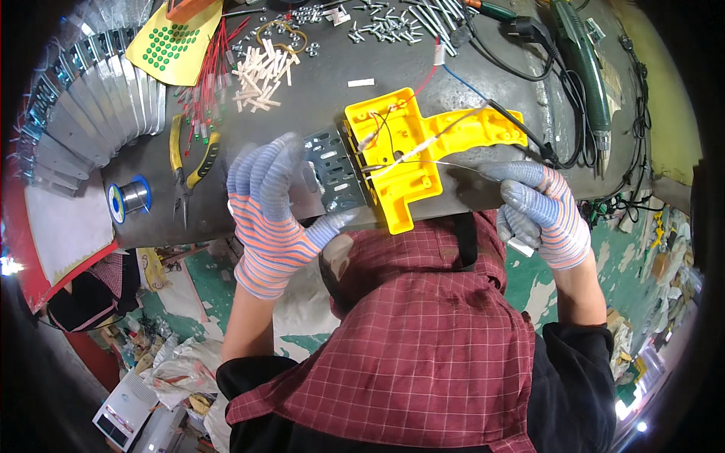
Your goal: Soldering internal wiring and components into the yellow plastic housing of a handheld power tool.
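A yellow plastic housing half [415,136] with a handle lies at the bench's near edge, small wires inside it. A slotted metal plate [334,170] joins its left side. My left hand [268,215], in a striped glove, is open beside that plate; its fingers extend upward and its thumb lies near the plate's lower corner. To the right of the housing, my gloved right hand [540,211] pinches a thin silvery wire [453,165], which runs left over the housing. Red and blue leads [462,79] and a dark cord cross near the handle.
Pliers [185,162] and a solder spool [130,198] lie left, near stacked metal plates [98,113]. Pale sleeves [263,75], red-wired parts [200,113], screws [385,26] and nuts are farther back. A green corded tool [585,68] lies right.
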`<state>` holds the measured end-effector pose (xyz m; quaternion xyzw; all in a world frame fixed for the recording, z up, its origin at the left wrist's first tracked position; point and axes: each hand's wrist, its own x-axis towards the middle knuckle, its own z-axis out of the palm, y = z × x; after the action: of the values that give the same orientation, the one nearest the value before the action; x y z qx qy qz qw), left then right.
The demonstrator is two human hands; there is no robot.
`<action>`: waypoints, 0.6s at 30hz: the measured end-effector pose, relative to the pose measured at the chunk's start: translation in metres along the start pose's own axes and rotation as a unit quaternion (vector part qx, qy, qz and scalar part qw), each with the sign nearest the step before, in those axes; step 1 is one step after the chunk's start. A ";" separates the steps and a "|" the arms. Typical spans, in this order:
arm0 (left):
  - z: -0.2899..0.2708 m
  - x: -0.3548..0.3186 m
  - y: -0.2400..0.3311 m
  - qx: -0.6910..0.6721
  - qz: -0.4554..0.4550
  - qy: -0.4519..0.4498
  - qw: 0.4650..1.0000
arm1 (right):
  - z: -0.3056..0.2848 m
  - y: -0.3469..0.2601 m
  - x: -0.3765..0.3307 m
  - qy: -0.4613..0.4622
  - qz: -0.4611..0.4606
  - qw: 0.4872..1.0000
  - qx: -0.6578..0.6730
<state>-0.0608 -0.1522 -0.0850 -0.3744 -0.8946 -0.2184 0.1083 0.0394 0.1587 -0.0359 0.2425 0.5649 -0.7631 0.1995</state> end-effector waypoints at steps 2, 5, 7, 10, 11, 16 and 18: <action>0.001 -0.002 0.003 -0.010 -0.003 0.011 1.000 | 0.003 0.000 0.004 -0.008 0.001 0.999 -0.044; 0.000 -0.003 0.006 0.007 -0.012 0.023 1.000 | 0.007 -0.002 0.008 -0.047 0.016 0.999 -0.014; -0.001 -0.004 0.006 0.006 -0.009 0.026 1.000 | 0.012 -0.003 0.010 -0.051 0.018 0.998 -0.018; 0.000 -0.005 0.006 -0.008 -0.019 0.037 0.999 | 0.015 -0.004 0.012 -0.044 0.015 0.998 -0.046; -0.001 -0.006 0.005 -0.007 -0.020 0.036 0.999 | 0.014 -0.004 0.012 -0.045 0.015 0.998 -0.045; 0.002 -0.007 0.001 -0.004 0.002 0.041 0.999 | 0.014 0.001 0.010 -0.049 0.014 0.998 -0.024; 0.001 -0.008 0.001 -0.004 -0.004 0.036 0.999 | 0.016 -0.004 0.010 -0.048 0.019 0.998 -0.042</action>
<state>-0.0543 -0.1558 -0.0886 -0.3633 -0.8906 -0.2361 0.1382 0.0266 0.1437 -0.0350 0.2077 0.5818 -0.7452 0.2512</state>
